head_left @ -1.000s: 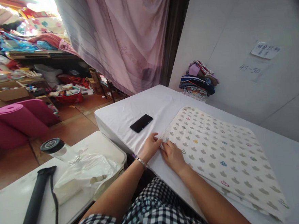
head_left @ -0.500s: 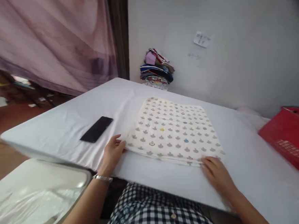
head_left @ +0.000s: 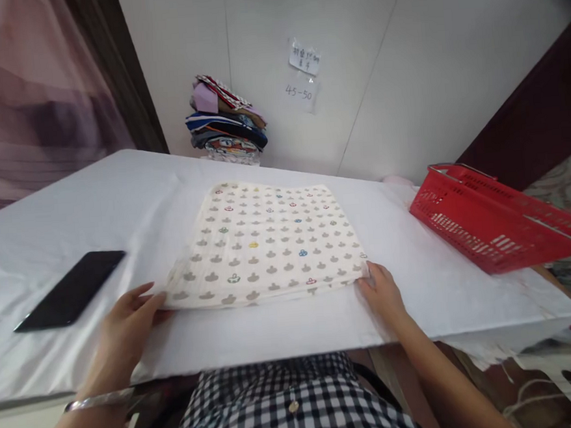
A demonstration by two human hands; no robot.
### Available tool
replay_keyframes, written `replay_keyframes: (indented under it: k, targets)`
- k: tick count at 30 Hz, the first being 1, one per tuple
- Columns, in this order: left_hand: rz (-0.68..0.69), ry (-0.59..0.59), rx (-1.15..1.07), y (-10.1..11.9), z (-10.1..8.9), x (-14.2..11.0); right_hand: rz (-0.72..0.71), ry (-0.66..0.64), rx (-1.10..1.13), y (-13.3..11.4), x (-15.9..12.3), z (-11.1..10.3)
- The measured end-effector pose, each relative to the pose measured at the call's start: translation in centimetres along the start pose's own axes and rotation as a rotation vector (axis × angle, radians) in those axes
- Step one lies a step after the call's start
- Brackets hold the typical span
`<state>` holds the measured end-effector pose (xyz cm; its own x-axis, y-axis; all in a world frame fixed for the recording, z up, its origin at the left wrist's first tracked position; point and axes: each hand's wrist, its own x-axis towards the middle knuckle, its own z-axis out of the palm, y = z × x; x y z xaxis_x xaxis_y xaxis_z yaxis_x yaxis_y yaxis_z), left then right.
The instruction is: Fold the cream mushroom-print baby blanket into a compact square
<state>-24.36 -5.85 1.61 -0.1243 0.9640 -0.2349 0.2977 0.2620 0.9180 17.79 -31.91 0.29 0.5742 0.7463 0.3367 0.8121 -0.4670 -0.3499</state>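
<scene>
A folded cream cloth [head_left: 268, 241] with small grey and coloured prints lies flat on the white-covered table [head_left: 118, 193]. My left hand [head_left: 122, 333] grips its near left corner, fingers curled under the edge. My right hand [head_left: 382, 295] pinches the near right corner. Both hands lie at the table's front edge, a cloth's width apart.
A black phone [head_left: 70, 289] lies on the table left of the cloth. A red plastic basket [head_left: 491, 222] stands at the right end. A stack of folded clothes [head_left: 225, 123] rests against the back wall, under a paper note [head_left: 304, 57]. A pink curtain hangs at the left.
My right hand slid from beside the left hand along the cloth's near edge to its right corner. My head turned right, bringing the red basket into view.
</scene>
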Motion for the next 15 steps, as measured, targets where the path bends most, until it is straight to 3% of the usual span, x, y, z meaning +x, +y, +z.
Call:
replay_keyframes:
  k: [7, 12, 15]
  targets:
    - [-0.158, -0.018, -0.15, 2.5, 0.0, -1.8, 0.069, 0.111, 0.194, -1.2, 2.5, 0.8]
    - [-0.155, -0.011, -0.144, 2.7, 0.1, -2.1, 0.144, 0.014, 0.048, -0.8, 3.6, 0.5]
    - [-0.142, -0.012, -0.135, 2.4, 0.0, -1.8, 0.289, 0.009, 0.157, -0.1, 4.1, 0.2]
